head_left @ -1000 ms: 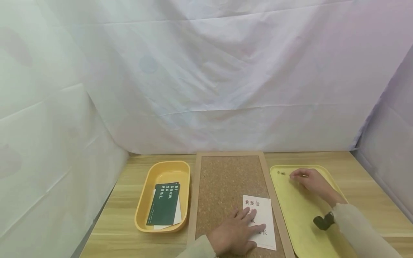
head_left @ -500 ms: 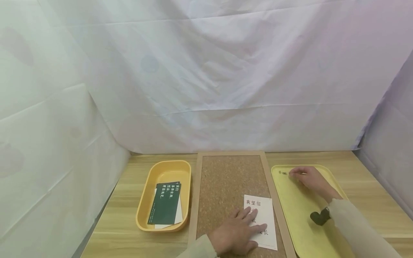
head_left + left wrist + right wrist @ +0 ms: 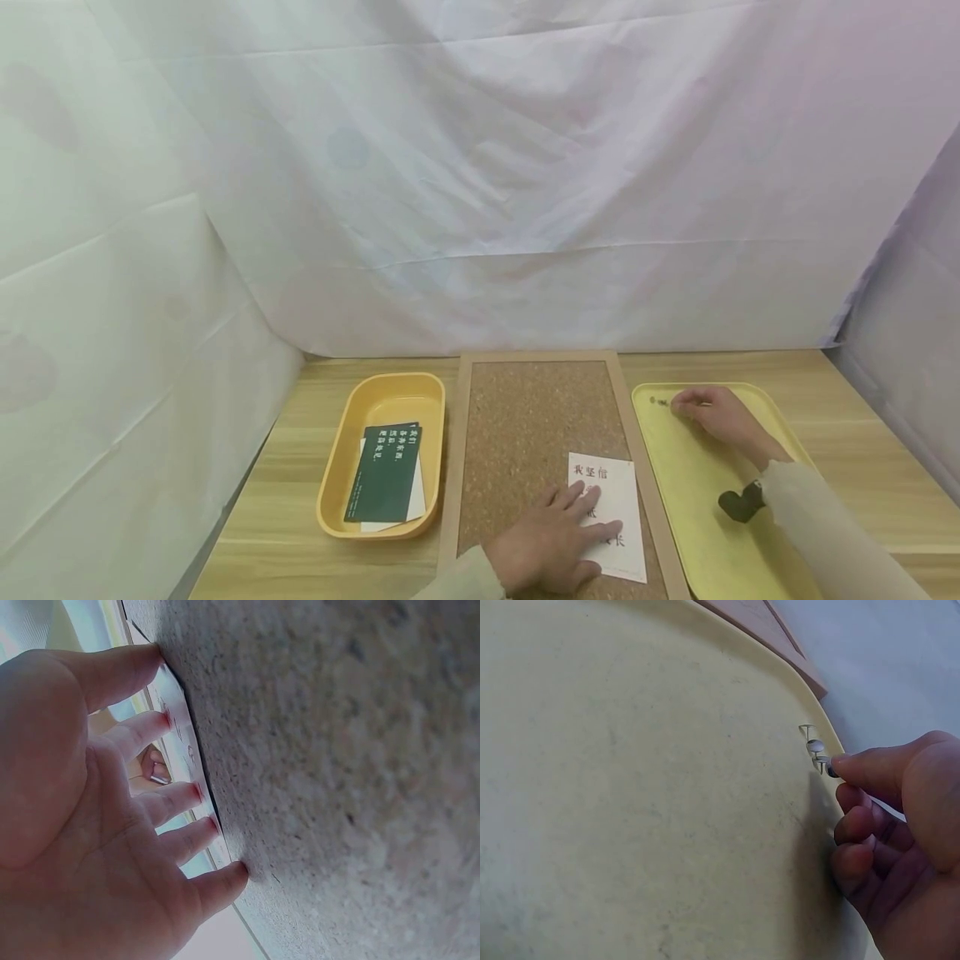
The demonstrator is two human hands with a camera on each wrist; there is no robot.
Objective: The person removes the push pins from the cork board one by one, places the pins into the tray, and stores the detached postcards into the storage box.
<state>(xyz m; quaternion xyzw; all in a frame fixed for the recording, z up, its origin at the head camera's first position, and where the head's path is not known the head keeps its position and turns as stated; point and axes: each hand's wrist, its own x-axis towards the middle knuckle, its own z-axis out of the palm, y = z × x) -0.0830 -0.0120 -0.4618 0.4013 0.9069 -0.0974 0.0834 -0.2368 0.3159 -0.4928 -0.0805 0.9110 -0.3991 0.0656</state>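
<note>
My left hand [image 3: 551,537] rests with spread fingers on a white card [image 3: 618,517] printed with Chinese characters, near the right side of the framed corkboard [image 3: 540,408]. In the left wrist view, the fingertips [image 3: 196,793] press along the card's edge, and the thumb is set down too. Over the far end of the yellow tray [image 3: 693,492], my right hand [image 3: 723,421] has its thumb and fingers brought together. A thumbtack [image 3: 832,771] sits at its thumb tip, pinched there. Right beside it in the right wrist view lie several more metal thumbtacks [image 3: 815,746].
An orange-yellow bin [image 3: 337,467] stands left of the corkboard. Inside it lie a dark green card [image 3: 386,483] with white characters and a white card [image 3: 417,500] underneath. A white cloth [image 3: 480,208] hangs behind the wooden table [image 3: 262,517].
My right hand stays at the tacks, its wrist shifting slightly left. The left hand keeps its place on the card. The head view has drifted very slightly.
</note>
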